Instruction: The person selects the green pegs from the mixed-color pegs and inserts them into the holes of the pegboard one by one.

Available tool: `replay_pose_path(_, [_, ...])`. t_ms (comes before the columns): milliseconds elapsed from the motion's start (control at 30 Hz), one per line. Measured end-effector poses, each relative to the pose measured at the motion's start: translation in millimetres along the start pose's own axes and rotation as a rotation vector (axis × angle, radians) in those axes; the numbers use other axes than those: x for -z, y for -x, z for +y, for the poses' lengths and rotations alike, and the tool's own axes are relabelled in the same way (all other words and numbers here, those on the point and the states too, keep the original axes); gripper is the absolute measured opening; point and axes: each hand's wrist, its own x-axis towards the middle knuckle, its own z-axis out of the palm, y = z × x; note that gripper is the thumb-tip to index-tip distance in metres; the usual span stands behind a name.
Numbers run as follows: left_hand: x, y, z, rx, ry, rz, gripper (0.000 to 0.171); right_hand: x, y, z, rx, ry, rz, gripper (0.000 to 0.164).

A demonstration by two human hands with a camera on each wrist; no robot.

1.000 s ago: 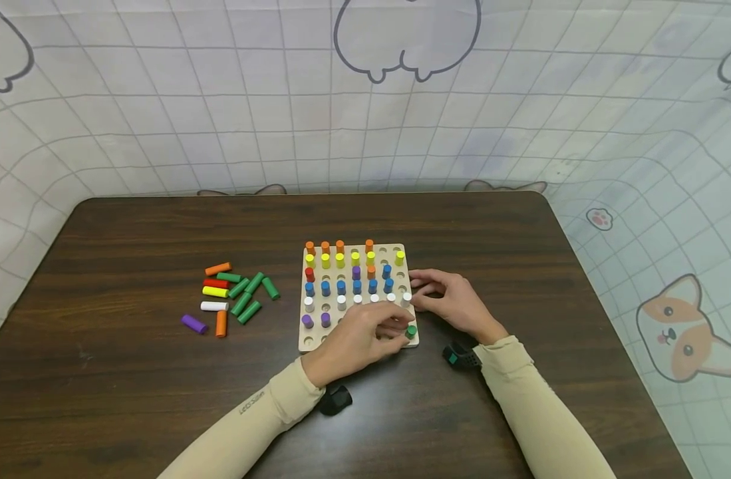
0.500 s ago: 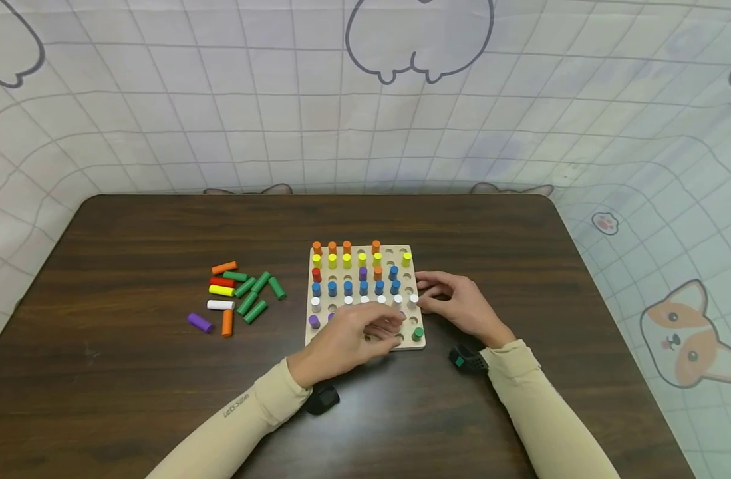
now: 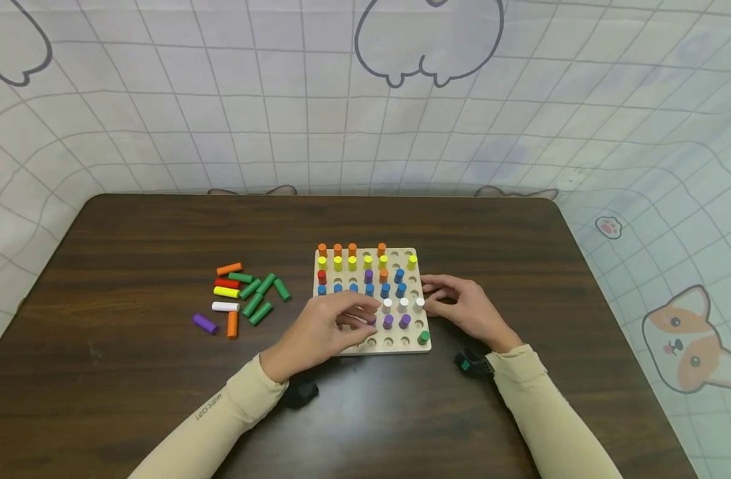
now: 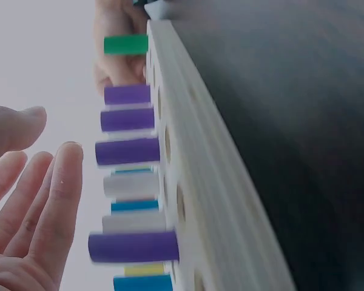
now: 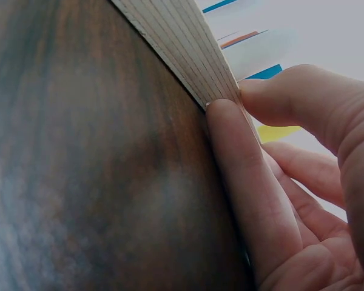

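**Pegboard [image 3: 398, 346] on the bench [image 3: 132, 259]**

Loose pegs [image 3: 253, 305] lie at left. My left hand [image 3: 322, 328] hovers over the pegboard's near left, thumb and fingers apart; my right hand [image 3: 469, 310] pinches its right edge between fingers and thumb.
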Motion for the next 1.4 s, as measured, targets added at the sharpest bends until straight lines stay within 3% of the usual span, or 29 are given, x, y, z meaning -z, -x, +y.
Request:
replay_pose_path(300, [22.5,5.6,-3.3,0.03,-0.067,0.011,0.038,0,3,3,-0.007,0.005,-0.003,0.05])
replay_pose_path(733, [71.3,5.7,-17.4,0.106,-0.096,-0.03,0.042,0,3,5,-0.002,0.003,0.001,0.052])
replay_pose_path(967, [86.6,3.8,-19.1,0.094,-0.131,-0.046,0.04,0,2,3,-0.006,0.001,0.0,0.051])
replay_pose_path(1400, [112.6,-2.6,-28.4,0.155,-0.16,-0.127,0.039,0,0,0,-0.004,0.002,0.005,0.052])
